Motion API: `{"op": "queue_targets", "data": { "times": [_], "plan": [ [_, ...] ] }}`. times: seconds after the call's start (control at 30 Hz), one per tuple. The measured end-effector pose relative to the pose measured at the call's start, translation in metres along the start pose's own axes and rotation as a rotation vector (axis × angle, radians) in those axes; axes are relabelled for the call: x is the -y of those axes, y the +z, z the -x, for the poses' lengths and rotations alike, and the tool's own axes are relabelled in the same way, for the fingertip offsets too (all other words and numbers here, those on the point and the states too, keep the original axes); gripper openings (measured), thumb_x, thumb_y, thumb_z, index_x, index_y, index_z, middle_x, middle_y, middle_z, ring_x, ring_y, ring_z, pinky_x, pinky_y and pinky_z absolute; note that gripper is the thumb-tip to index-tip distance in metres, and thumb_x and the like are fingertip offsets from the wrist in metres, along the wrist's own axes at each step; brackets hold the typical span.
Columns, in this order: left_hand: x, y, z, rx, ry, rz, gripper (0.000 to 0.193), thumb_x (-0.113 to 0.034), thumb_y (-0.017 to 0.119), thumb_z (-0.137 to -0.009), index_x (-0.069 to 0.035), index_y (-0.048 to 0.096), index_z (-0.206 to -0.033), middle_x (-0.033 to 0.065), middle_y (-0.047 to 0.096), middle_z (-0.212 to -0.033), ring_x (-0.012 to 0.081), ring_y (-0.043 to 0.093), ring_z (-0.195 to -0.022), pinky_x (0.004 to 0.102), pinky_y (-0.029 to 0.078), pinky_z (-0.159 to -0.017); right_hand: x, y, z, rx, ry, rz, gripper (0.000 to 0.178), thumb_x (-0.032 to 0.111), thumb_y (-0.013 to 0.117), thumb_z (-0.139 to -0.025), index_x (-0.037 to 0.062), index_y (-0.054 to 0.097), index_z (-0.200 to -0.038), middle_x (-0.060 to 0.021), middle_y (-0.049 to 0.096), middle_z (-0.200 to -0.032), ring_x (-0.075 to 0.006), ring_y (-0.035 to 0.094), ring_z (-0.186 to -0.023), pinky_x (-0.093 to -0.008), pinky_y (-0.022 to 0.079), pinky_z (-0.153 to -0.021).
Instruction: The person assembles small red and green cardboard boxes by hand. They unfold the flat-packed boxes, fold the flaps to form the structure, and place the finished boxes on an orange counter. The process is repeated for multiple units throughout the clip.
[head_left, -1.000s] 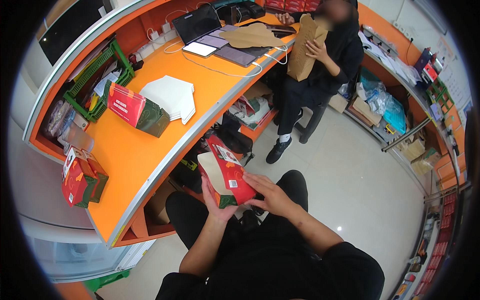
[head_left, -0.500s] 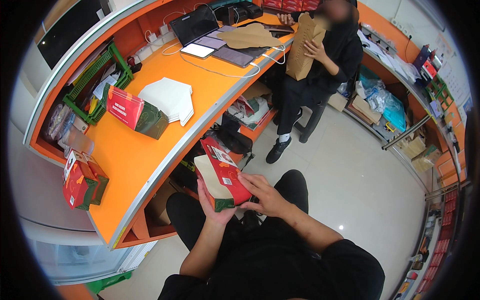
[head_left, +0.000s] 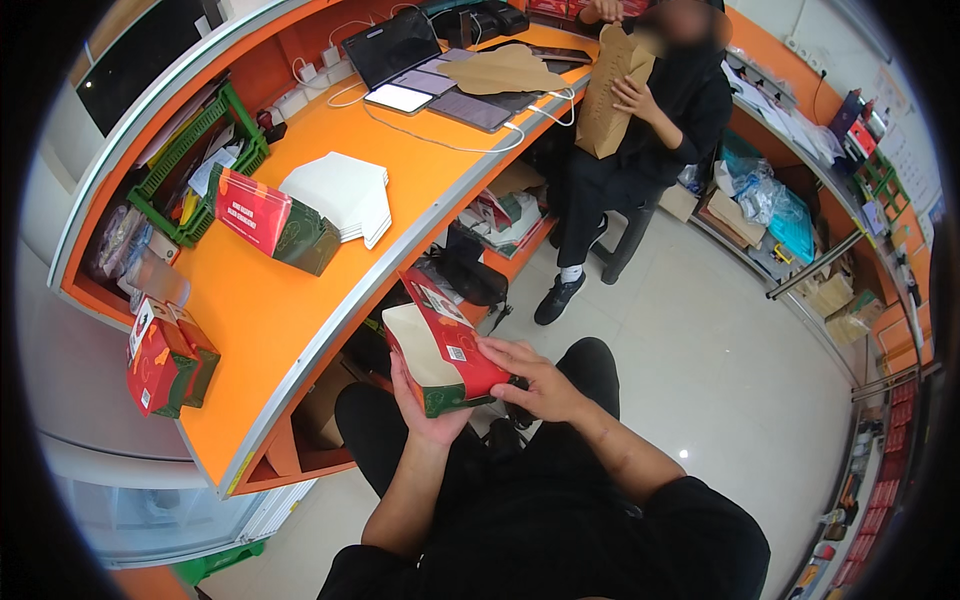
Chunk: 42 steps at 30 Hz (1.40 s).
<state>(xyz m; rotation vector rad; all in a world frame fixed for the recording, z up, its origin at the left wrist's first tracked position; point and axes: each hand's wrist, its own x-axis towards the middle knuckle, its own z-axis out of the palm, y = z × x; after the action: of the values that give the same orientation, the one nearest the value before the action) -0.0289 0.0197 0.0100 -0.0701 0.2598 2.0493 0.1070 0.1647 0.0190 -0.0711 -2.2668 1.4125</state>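
Observation:
Above my lap I hold a red and green cardboard box [head_left: 479, 362] with a pale inside that shows through its open side. My left hand [head_left: 428, 415] cups the box from the left and below, fingers partly hidden behind it. On its right side, my right hand [head_left: 535, 378] grips the edge, with the fingers over the red panel and the thumb lower down. Another red and green box [head_left: 270, 222] lies on the orange desk, beside a stack of white cardboard blanks [head_left: 338, 195]. Folded red and green boxes [head_left: 165, 358] stand at the desk's left end.
The orange desk [head_left: 260, 345] curves along my left. On it are a laptop [head_left: 392, 50], a tablet [head_left: 470, 108] with white cables, and brown paper [head_left: 502, 72]. A green basket [head_left: 195, 170] stands at the back. Across from me a seated person [head_left: 640, 120] holds a brown paper bag [head_left: 606, 100].
The box in my hands has tilted and its open side has spread wider, showing more of the inside. My right hand has shifted slightly right. The other person's upper hand has risen to the bag's top.

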Motion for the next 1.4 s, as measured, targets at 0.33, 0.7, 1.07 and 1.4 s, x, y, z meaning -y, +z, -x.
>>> {"op": "queue_targets", "data": {
  "times": [0.33,0.7,1.07,1.4],
  "plan": [
    [0.005,0.004,-0.004,0.012,0.011,0.04,0.073,-0.065,0.04,-0.098,-0.016,0.038,-0.153,0.0136,0.044,-0.152,0.034,0.044,-0.139,0.0559,0.036,-0.113,-0.004,0.001,-0.005,-0.081,-0.097,0.168,0.065,0.025,0.079,-0.083,0.0117,0.057,-0.143,-0.0082,0.058,-0.142,-0.0288,0.056,-0.11,-0.0382,0.047,-0.097],
    [0.005,0.02,-0.012,-0.003,-0.073,0.037,0.072,-0.067,0.039,-0.097,-0.021,0.043,-0.152,0.009,0.042,-0.156,0.0308,0.042,-0.142,0.0554,0.034,-0.115,-0.002,-0.018,-0.015,-0.014,0.019,0.021,0.069,0.025,0.076,-0.088,0.006,0.048,-0.148,-0.0165,0.049,-0.15,-0.0336,0.04,-0.144,-0.0423,0.029,-0.119],
    [0.019,0.02,-0.023,0.012,-0.174,0.062,0.077,-0.072,0.036,-0.094,-0.02,0.043,-0.15,0.0107,0.045,-0.152,0.0333,0.042,-0.14,0.0597,0.034,-0.111,0.003,-0.032,-0.001,-0.094,0.142,-0.031,0.053,0.023,0.065,-0.098,0.0095,0.051,-0.147,-0.0154,0.055,-0.146,-0.0273,0.048,-0.137,-0.0372,0.035,-0.115],
    [0.027,0.016,-0.033,-0.059,-0.218,0.015,0.077,-0.072,0.03,-0.095,-0.02,0.042,-0.15,0.0109,0.045,-0.151,0.0346,0.043,-0.14,0.0614,0.035,-0.11,0.001,-0.035,0.009,-0.202,0.302,-0.153,0.058,0.022,0.07,-0.095,0.009,0.05,-0.147,-0.0182,0.056,-0.144,-0.0304,0.054,-0.133,-0.0372,0.038,-0.112]
  ]
}}
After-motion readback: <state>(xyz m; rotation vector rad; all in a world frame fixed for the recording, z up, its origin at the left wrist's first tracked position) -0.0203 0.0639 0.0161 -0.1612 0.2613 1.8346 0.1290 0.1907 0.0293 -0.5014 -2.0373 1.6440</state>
